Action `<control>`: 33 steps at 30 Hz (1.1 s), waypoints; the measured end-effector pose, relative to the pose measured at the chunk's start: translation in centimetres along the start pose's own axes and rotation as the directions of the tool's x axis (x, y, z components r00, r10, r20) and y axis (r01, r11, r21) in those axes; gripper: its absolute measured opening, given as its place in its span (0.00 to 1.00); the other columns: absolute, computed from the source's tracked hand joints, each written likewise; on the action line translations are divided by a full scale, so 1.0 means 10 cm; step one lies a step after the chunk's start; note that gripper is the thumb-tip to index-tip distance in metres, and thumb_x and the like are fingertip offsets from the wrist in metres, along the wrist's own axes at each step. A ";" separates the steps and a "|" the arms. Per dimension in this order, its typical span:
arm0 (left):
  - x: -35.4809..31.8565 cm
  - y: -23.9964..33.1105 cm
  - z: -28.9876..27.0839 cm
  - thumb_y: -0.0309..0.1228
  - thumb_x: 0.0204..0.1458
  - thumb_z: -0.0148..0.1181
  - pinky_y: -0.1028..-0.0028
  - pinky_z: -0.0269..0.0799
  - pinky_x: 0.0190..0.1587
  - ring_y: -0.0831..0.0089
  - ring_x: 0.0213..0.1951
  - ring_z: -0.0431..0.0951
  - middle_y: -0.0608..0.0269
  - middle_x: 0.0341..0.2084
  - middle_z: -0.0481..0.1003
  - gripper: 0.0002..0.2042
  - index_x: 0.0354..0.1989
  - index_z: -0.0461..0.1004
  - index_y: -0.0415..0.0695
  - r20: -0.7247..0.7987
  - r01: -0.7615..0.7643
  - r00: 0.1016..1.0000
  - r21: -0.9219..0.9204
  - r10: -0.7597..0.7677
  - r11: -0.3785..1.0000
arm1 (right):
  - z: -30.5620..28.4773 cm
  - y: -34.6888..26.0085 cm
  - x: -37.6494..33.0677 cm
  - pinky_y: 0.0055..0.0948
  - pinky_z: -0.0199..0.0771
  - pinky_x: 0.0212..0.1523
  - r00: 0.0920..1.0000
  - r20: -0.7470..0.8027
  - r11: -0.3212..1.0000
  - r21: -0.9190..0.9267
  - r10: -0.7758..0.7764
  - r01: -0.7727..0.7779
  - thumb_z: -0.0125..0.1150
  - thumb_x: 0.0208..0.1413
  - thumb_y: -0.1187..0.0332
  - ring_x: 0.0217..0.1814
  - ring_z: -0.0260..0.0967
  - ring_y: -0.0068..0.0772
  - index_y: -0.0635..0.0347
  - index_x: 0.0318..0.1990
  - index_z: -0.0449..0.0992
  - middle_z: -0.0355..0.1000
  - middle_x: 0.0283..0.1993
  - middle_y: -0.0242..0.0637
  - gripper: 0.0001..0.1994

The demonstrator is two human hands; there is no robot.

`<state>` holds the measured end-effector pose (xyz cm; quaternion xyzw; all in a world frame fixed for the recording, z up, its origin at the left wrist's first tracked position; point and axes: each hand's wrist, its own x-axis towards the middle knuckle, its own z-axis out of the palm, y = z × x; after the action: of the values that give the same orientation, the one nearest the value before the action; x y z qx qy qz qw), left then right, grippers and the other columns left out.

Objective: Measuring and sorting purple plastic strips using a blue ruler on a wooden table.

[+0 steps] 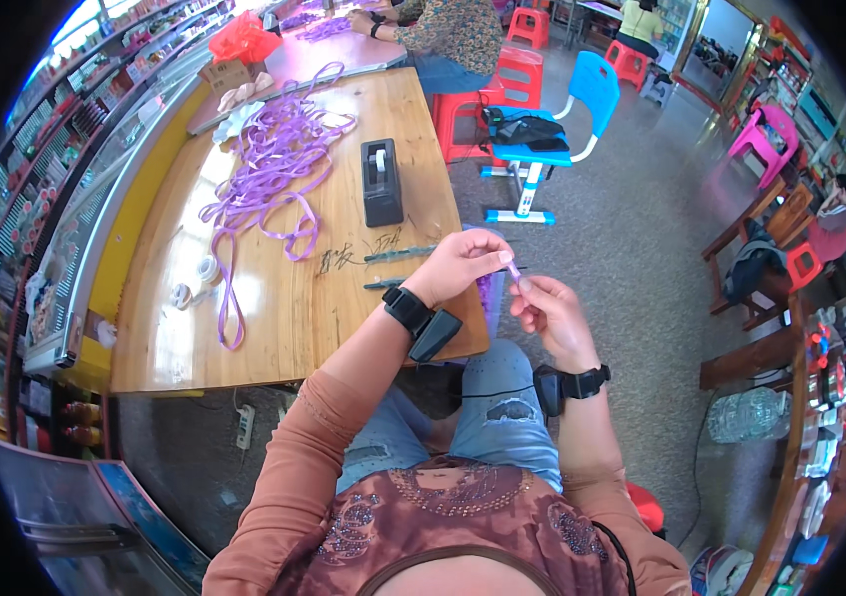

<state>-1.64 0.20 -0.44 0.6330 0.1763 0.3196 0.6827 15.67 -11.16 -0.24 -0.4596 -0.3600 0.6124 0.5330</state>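
Note:
My left hand (465, 266) pinches one end of a short purple ribbon strip (514, 270) just off the table's right edge. Thumb and fingers of my right hand (552, 316) close on the strip's other end. A thin dark tip shows beside the fingers, too small to name. On the wooden table (274, 348) lie two dark tweezer-like tools (398, 255), close to my left wrist. Beyond them stands a black tape dispenser (381, 189). A tangled heap of purple ribbon (274, 149) spreads to its left, with one loop (232, 333) trailing nearer me.
Two small tape rolls (208, 268) lie at the table's left. A clear bag with purple pieces (491, 298) hangs by the right edge. A blue chair (542, 139) and red stools (517, 79) stand beyond. Another person (448, 45) sits at the far table.

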 end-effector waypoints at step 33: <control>0.05 0.02 0.10 0.31 0.60 0.55 0.79 0.71 0.42 0.79 0.35 0.76 0.65 0.30 0.77 0.09 0.40 0.75 0.37 -0.294 0.110 0.956 0.308 -0.015 0.945 | -1.31 1.58 -0.17 0.20 0.68 0.29 0.965 -0.142 0.939 -0.239 0.220 -0.249 0.58 0.58 0.62 0.28 0.68 0.19 0.63 0.50 0.75 0.75 0.34 0.30 0.17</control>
<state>-0.68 -0.23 -0.06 0.6765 0.3434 0.3530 0.5475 22.98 -16.22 -18.84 -0.5978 -0.3475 0.5932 0.4123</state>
